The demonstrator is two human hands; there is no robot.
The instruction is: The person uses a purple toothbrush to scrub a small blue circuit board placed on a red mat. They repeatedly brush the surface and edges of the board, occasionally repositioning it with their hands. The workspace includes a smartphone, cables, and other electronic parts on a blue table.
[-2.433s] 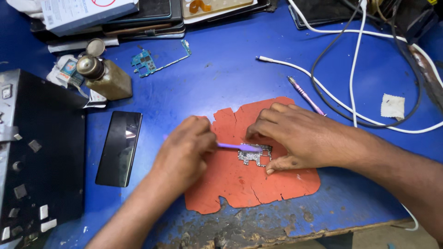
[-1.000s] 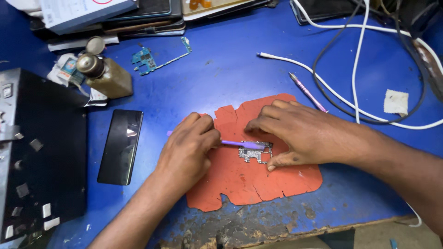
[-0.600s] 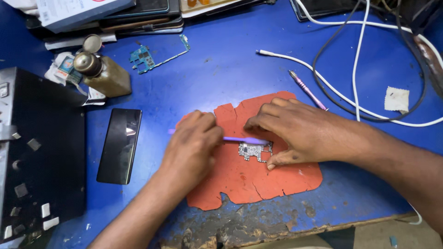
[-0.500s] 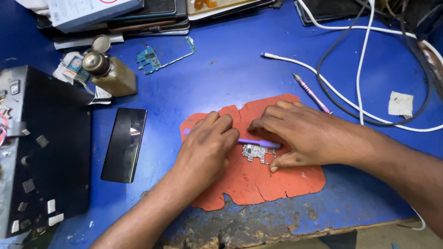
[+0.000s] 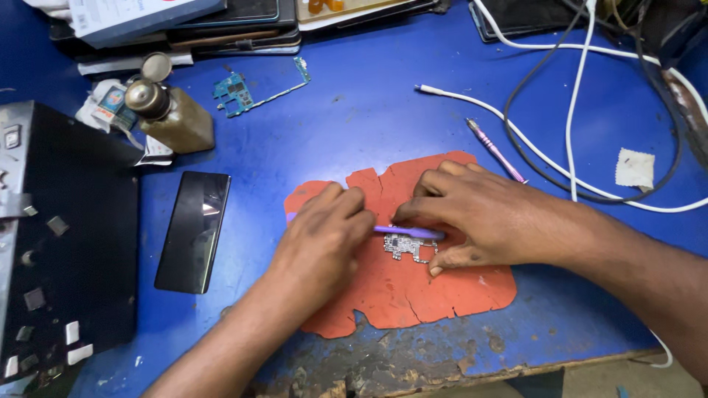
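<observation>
A small circuit board (image 5: 403, 248) lies on a torn orange mat (image 5: 413, 295) in the middle of the blue table (image 5: 354, 125). My left hand (image 5: 321, 239) grips a purple tool (image 5: 407, 232) whose tip lies across the board. My right hand (image 5: 479, 217) rests on the mat, with thumb and fingers pinning the board from the right side. Part of the board is hidden under my fingers.
A black phone (image 5: 194, 230) lies left of the mat, and a black box (image 5: 66, 243) stands at the far left. Behind them are a brown bottle (image 5: 169, 110), a blue-green circuit board (image 5: 243, 88), a pink pen (image 5: 495, 151), white and black cables (image 5: 575, 110) and a white scrap (image 5: 634, 168).
The view has shifted slightly. Both hands stay on the mat, and my left hand with the purple tool has made only small movements over the board.
</observation>
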